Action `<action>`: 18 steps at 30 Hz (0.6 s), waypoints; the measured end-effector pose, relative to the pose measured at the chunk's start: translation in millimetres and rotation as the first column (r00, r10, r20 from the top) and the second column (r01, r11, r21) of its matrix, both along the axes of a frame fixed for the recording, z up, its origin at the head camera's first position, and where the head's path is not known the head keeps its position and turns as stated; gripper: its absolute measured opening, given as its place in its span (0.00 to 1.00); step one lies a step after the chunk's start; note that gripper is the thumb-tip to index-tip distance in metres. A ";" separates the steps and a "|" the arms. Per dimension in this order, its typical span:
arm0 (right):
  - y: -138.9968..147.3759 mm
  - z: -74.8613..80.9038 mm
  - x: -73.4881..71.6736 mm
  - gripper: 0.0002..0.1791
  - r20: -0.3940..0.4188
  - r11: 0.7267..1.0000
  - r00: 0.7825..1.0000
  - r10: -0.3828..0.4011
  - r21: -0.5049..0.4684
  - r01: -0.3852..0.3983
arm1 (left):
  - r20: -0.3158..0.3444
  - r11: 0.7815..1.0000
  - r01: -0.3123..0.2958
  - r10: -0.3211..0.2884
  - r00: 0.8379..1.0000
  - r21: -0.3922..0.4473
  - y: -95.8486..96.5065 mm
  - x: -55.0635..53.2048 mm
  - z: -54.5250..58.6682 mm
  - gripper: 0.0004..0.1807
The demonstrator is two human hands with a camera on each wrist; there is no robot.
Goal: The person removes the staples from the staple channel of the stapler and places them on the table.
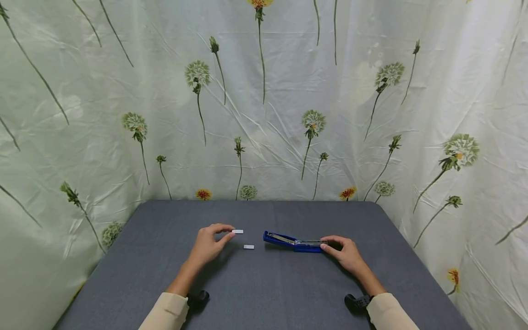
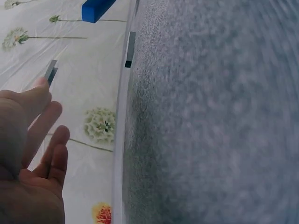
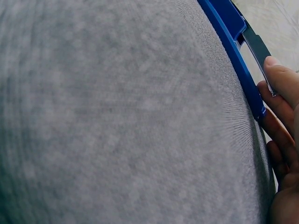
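Observation:
Between the thumb and index finger of my left hand (image 1: 209, 245) is a small silvery strip of staples (image 1: 238, 231), raised over the cloth; in the left wrist view the strip (image 2: 50, 71) sticks out past the thumb tip. A second strip of staples (image 1: 249, 247) lies on the table just below and right of it. On the right, a blue stapler (image 1: 280, 239) is folded wide open, its top arm tipped back to the left and its metal magazine bared. My right hand (image 1: 345, 253) holds its right end, the thumb against the magazine (image 3: 257, 46) in the right wrist view.
A dark grey cloth covers the table (image 1: 272, 293). Behind and along both sides hangs a pale curtain (image 1: 264, 137) printed with dandelions. Black straps with camera mounts (image 1: 199, 300) sit at both wrists, below beige sleeves (image 1: 167, 311).

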State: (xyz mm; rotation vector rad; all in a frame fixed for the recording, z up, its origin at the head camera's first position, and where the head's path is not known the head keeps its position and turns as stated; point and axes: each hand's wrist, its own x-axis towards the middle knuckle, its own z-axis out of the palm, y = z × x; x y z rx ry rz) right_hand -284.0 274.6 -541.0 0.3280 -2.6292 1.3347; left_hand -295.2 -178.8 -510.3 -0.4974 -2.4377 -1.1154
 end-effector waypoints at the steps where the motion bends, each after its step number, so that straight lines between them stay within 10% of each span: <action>1: 0.1 0.0 0.0 0.12 0.000 1.000 1.000 -0.001 0.001 0.001 | 0.013 1.000 -0.003 0.003 1.000 -0.001 -1.3 0.2 -1.0 0.09; 18: 0.8 0.2 -0.6 0.11 -0.003 1.000 1.000 -0.007 0.022 0.007 | 0.096 0.999 0.043 -0.041 0.995 -0.017 -17.6 -4.0 -17.2 0.10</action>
